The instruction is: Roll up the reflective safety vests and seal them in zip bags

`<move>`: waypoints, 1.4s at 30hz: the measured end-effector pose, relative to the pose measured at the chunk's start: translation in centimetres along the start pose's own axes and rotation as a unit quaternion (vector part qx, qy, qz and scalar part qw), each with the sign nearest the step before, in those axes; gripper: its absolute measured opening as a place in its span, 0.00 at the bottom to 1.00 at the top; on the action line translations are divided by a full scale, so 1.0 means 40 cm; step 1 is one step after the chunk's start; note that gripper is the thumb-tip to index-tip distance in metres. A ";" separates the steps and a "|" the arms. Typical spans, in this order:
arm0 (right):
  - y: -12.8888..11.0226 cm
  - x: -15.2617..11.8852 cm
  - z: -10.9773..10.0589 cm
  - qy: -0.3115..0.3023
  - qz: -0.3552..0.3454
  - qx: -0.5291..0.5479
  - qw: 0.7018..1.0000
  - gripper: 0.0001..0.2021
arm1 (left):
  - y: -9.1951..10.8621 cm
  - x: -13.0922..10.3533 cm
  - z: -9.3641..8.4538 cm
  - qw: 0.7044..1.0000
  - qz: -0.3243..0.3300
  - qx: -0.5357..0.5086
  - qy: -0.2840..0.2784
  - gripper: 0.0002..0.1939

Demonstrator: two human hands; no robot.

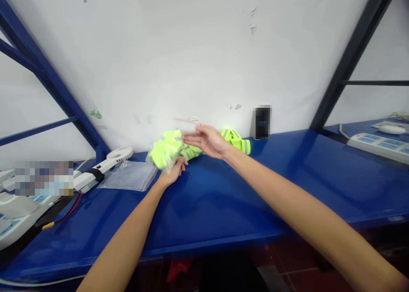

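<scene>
A clear plastic bag [164, 151] with folded neon-yellow fabric inside is blurred by motion and tilted above the table. My left hand [174, 171] is low against its underside, fingers curled and partly hidden by it; it seems to grip the bag's lower part. My right hand [209, 142] reaches in from the right with fingers stretched out flat beside the bag. A thin reddish strip, apparently the bag's zip edge, runs up to its upper fingers. Behind both hands lie neon-yellow pieces with grey reflective bands [244, 146], partly covered by my right hand.
An empty clear zip bag [128, 175] lies left on the blue table [223, 206]. Beyond it are a white handheld fan [119, 154], power strips and a cable with a yellow connector [48, 226]. A black box-like object [262, 123] leans against the wall. Metal frames flank both sides.
</scene>
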State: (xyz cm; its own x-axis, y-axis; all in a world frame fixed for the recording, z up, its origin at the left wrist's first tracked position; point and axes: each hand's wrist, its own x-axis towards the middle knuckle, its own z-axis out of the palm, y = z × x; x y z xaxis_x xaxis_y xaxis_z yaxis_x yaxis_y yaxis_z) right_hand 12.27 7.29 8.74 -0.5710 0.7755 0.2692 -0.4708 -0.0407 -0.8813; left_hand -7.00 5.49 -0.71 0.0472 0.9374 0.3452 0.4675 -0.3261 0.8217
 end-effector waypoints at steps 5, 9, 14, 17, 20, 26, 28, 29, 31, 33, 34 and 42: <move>-0.055 0.101 -0.034 0.116 0.084 -0.157 0.977 0.22 | 0.017 -0.023 0.007 0.985 0.040 0.151 -0.068 0.20; -0.130 0.071 -0.136 0.203 0.042 -0.384 0.899 0.16 | 0.020 -0.026 0.011 0.977 0.064 0.189 -0.080 0.21; -0.164 -0.007 -0.302 0.248 -0.005 -0.618 0.746 0.11 | 0.012 -0.025 0.012 0.971 0.076 0.213 -0.084 0.21; -0.139 -0.050 -0.377 0.139 0.129 -0.649 0.737 0.13 | 0.014 -0.027 0.011 0.969 0.075 0.222 -0.082 0.21; -0.113 -0.083 -0.407 0.072 0.154 -0.648 0.742 0.20 | 0.019 -0.029 0.012 0.966 0.081 0.231 -0.085 0.21; -0.077 -0.110 -0.333 -0.060 0.085 -0.728 0.677 0.32 | 0.041 -0.034 0.035 0.963 0.113 0.234 -0.077 0.19; -0.052 -0.113 -0.282 -0.093 0.058 -0.724 0.681 0.31 | 0.051 -0.033 0.045 0.971 0.130 0.195 -0.037 0.15; -0.036 -0.114 -0.257 -0.103 0.045 -0.725 0.679 0.31 | 0.056 -0.031 0.049 0.977 0.136 0.164 -0.011 0.14; -0.001 -0.116 -0.214 -0.112 0.019 -0.728 0.676 0.33 | 0.061 -0.028 0.054 0.985 0.134 0.104 0.034 0.14; 0.032 -0.116 -0.188 -0.141 -0.007 -0.703 0.697 0.35 | 0.059 -0.026 0.055 0.988 0.127 0.078 0.049 0.15; 0.046 -0.117 -0.183 -0.160 -0.020 -0.683 0.712 0.36 | 0.056 -0.026 0.054 0.988 0.124 0.080 0.048 0.15; 0.108 -0.150 -0.221 -0.147 -0.086 -0.586 0.792 0.38 | 0.057 -0.032 0.053 0.977 0.166 0.134 -0.017 0.13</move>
State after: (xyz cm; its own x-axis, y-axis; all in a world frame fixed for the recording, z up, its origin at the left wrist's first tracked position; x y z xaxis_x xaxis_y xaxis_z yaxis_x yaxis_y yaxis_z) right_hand 19.61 8.04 -0.10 -0.7787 0.5190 0.3525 0.2907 0.7964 -0.5303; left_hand -4.11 3.81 -0.24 0.2624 0.7909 0.5529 0.6350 -0.5729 0.5182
